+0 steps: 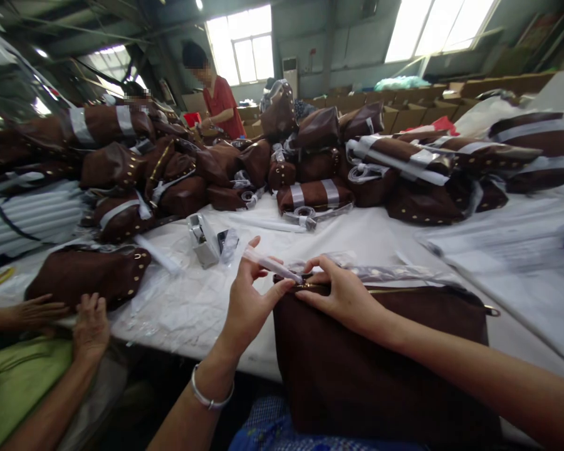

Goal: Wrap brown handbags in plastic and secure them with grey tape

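The dark brown bag (385,376) lies at the near edge of the table (188,319), right of centre, its lower part reaching down toward the person's lap. A gold-toned zipper (395,290) runs along its far edge; a metal ring (492,311) projects at the right end.

The left hand (249,297) holds a whitish strip (275,265) between thumb and fingers, its lower end meeting the zipper's left end. The right hand (348,297) is at the same point, thumb and forefinger bent into a narrow grip; what lies between its fingertips cannot be told. A silver bangle (211,401) circles the left wrist. Clear plastic wrapping (404,274) lies just beyond the bag.

Farther left on the table stands a small grey box (202,241). At near left, a co-worker's hands (91,326) rest by a studded brown bag (89,272), touching it. A bundle of white tubes (42,216) lies beyond.

Across the far side, brown bags (314,194) are heaped, several bound with pale bands. Behind them, a person in a red shirt (223,103) stands at far left; cardboard boxes (411,116) line the far right.
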`<state>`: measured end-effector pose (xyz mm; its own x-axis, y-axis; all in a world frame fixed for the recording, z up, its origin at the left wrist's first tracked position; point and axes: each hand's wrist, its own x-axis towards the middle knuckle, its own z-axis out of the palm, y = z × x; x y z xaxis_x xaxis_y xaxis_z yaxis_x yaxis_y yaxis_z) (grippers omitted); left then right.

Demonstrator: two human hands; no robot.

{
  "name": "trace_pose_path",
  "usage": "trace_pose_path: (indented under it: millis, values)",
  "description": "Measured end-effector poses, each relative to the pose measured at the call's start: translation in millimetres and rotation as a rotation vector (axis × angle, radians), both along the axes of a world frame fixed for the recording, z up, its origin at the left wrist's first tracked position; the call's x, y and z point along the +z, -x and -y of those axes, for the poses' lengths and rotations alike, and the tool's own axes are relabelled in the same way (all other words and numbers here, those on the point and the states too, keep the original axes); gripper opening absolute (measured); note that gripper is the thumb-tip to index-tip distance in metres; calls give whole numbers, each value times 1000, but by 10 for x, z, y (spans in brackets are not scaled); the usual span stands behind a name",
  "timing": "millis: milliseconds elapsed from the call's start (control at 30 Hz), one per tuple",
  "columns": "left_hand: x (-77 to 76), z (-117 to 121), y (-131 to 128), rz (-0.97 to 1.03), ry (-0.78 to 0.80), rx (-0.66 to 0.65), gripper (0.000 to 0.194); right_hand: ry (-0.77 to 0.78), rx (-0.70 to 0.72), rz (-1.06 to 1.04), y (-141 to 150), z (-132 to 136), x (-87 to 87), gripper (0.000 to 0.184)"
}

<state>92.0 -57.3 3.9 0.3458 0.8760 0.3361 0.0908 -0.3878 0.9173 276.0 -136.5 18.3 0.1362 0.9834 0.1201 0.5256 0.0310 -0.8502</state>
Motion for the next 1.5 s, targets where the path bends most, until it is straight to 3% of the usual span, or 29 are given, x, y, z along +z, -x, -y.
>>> trace_pose_path:
  millis: [67,167,233,400,600,767,900,1033,1167,1267,1333,1433,1467,1500]
  values:
    - [156,-54,67,-91,-20,-171,69,4,15,6,40,30,26,35]
    - [358,-166,117,-249,-135,-533,29,-6,48,-5,77,68,45,34]
    - [450,-259,110,-302,-233,-674,17,-10,59,3,91,86,48,34]
    - [575,-438,31,-474,-349,-803,19,22,97,-20,124,141,48,40]
    - [683,-415,-5,-628,-470,-942,18,33,97,-114,163,192,47,41]
    - [735,-427,20,-665,-658,-925,21,55,96,-163,164,224,89,37]
    - [799,-506,94,-692,-701,-921,23,36,86,-168,137,235,71,31]
    - [791,-595,138,-699,-630,-928,22,13,104,-200,100,125,-1,26]
    - [536,-754,137,-610,-415,-865,21,-45,119,4,-27,36,-14,4]
    - [227,-838,161,-535,-229,-675,18,-104,164,273,-188,202,4,15]
    - [55,-756,185,-496,-110,-419,32,-113,193,419,-286,432,-18,29]
    - [-65,-317,176,-359,-160,-14,48,-70,185,602,-367,808,-143,65]
    - [-77,-106,155,-327,-233,14,47,-59,183,654,-375,907,-204,75]
    - [-87,115,126,-347,-302,-63,47,-61,188,703,-374,985,-270,83]
